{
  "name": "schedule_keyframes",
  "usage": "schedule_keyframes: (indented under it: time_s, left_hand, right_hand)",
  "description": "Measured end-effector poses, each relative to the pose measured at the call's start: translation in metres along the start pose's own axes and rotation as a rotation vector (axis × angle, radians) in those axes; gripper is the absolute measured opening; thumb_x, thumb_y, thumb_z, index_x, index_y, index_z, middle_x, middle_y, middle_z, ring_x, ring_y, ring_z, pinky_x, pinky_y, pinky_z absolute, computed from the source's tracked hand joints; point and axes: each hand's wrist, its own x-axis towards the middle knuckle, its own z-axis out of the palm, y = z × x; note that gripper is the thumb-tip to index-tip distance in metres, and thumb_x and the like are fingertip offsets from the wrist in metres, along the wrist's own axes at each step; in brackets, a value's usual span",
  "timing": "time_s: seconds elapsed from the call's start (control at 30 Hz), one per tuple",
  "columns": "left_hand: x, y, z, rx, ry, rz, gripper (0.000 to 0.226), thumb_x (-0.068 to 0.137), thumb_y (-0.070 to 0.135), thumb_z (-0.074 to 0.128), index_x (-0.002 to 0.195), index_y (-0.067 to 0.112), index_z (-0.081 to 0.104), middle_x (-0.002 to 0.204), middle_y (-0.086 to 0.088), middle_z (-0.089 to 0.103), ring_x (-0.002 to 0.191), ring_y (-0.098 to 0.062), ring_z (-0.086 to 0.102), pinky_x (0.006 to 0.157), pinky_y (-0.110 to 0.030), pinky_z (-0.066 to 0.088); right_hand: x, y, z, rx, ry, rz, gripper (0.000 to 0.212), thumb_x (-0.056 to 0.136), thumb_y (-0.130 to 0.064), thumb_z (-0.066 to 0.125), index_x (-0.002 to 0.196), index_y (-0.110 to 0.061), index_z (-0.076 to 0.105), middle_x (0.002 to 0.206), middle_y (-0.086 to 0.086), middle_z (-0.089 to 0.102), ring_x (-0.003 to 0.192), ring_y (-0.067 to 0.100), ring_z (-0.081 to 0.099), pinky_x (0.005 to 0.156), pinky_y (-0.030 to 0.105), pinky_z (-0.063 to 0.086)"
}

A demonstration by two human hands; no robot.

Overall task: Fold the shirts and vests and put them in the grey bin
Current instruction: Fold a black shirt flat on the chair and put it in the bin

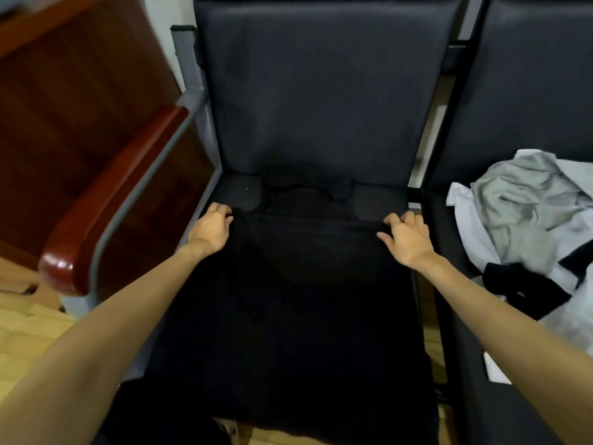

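Lying flat across the seat of a dark chair, a black garment covers nearly the whole cushion and spills over its front edge toward the floor. Its top edge runs straight from one hand to the other, just short of the backrest, where a narrow strip of bare seat shows at both rear corners. A bunched bit of the same black cloth sits against the backrest between those corners.

The left hand holds the garment's top left corner, fingers curled onto the cloth at the seat's left edge. The right hand grips the top right corner, fingers bent and slightly spread, thumb out toward the middle. Both arms reach forward, well apart, one along each side of the garment.

Left of the seat stands a red-brown armrest on a grey frame, close beside the left hand, so room is tight there. Right of the seat a thin gap parts it from the next chair, where a loose pile of grey, white and black clothes lies, near the right hand but not touching it.
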Motion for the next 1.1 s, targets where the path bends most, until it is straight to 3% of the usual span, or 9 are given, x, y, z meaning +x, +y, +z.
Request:
schedule_keyframes:
  time_s: [0.17, 0.33, 0.47, 0.6, 0.7, 0.8, 0.87, 1.0, 1.1]
  left_hand:
    - [0.029, -0.002, 0.0, -0.035, -0.036, -0.027, 0.035, 0.095, 0.017, 0.06, 0.127, 0.004, 0.052, 0.131, -0.013, 0.049, 0.121, -0.03, 0.051, 0.099, -0.034, 0.039]
    - [0.039, 0.002, 0.001, 0.001, 0.062, -0.067, 0.025, 0.097, 0.002, 0.052, 0.121, -0.001, 0.056, 0.127, -0.016, 0.055, 0.116, -0.026, 0.057, 0.088, -0.027, 0.042]
    - [0.043, 0.005, 0.006, -0.015, 0.079, -0.125, 0.025, 0.094, 0.001, 0.053, 0.119, 0.001, 0.057, 0.125, -0.014, 0.051, 0.111, -0.03, 0.058, 0.083, -0.029, 0.044]
    - [0.053, 0.022, 0.0, 0.036, -0.015, -0.236, 0.036, 0.087, 0.013, 0.055, 0.123, 0.006, 0.052, 0.129, -0.015, 0.044, 0.106, -0.035, 0.055, 0.077, -0.035, 0.043]
    - [0.07, 0.04, -0.012, 0.044, 0.048, -0.097, 0.04, 0.086, 0.016, 0.059, 0.125, 0.011, 0.052, 0.129, -0.009, 0.042, 0.107, -0.034, 0.055, 0.08, -0.037, 0.045]
    - [0.091, 0.051, -0.018, -0.014, 0.129, 0.208, 0.034, 0.087, 0.011, 0.06, 0.12, 0.013, 0.059, 0.123, -0.003, 0.047, 0.1, -0.028, 0.059, 0.083, -0.039, 0.05]
    - [0.103, 0.056, -0.015, 0.012, 0.107, 0.343, 0.034, 0.086, 0.011, 0.065, 0.12, 0.014, 0.061, 0.124, -0.002, 0.05, 0.105, -0.026, 0.057, 0.087, -0.041, 0.05]
    - [0.12, 0.063, -0.001, 0.068, -0.007, 0.336, 0.046, 0.084, 0.021, 0.072, 0.127, 0.016, 0.057, 0.129, -0.005, 0.051, 0.119, -0.026, 0.049, 0.099, -0.04, 0.044]
    - [0.126, 0.064, 0.01, 0.087, -0.031, 0.339, 0.047, 0.086, 0.025, 0.07, 0.131, 0.016, 0.055, 0.128, -0.005, 0.055, 0.122, -0.025, 0.048, 0.1, -0.038, 0.043]
  right_hand:
    - [0.017, 0.006, 0.005, -0.001, -0.027, 0.02, 0.042, 0.097, -0.042, 0.051, 0.124, -0.009, 0.051, 0.124, 0.017, 0.047, 0.118, 0.036, 0.042, 0.097, 0.042, 0.034]
    - [0.028, 0.013, 0.002, 0.018, 0.132, -0.028, 0.023, 0.101, -0.02, 0.042, 0.119, -0.006, 0.04, 0.097, 0.013, 0.066, 0.092, 0.033, 0.059, 0.076, 0.039, 0.034]
    - [0.033, 0.011, 0.001, -0.162, 0.074, 0.001, 0.038, 0.096, -0.016, 0.049, 0.129, -0.003, 0.034, 0.112, 0.014, 0.063, 0.105, 0.032, 0.054, 0.084, 0.038, 0.035]
    - [0.042, 0.0, -0.005, -0.184, -0.043, 0.059, 0.038, 0.092, -0.03, 0.049, 0.12, -0.007, 0.037, 0.125, 0.017, 0.048, 0.118, 0.036, 0.043, 0.095, 0.041, 0.033]
    - [0.058, -0.015, -0.015, -0.035, 0.005, -0.01, 0.041, 0.09, -0.033, 0.053, 0.122, -0.011, 0.039, 0.124, 0.014, 0.041, 0.119, 0.035, 0.038, 0.099, 0.043, 0.03]
    - [0.08, -0.033, -0.023, 0.16, 0.146, -0.283, 0.043, 0.09, -0.017, 0.056, 0.131, -0.014, 0.043, 0.125, 0.01, 0.043, 0.117, 0.031, 0.04, 0.095, 0.04, 0.036]
    - [0.093, -0.042, -0.024, 0.176, 0.129, -0.451, 0.05, 0.09, -0.008, 0.056, 0.137, -0.016, 0.044, 0.132, 0.006, 0.044, 0.12, 0.026, 0.042, 0.096, 0.036, 0.04]
    - [0.114, -0.051, -0.015, -0.044, 0.072, -0.533, 0.061, 0.088, -0.007, 0.057, 0.145, -0.019, 0.04, 0.143, 0.001, 0.041, 0.127, 0.022, 0.039, 0.1, 0.033, 0.033]
    - [0.123, -0.05, -0.01, -0.095, 0.028, -0.508, 0.06, 0.087, -0.008, 0.053, 0.145, -0.018, 0.041, 0.145, 0.001, 0.042, 0.129, 0.022, 0.039, 0.102, 0.032, 0.033]
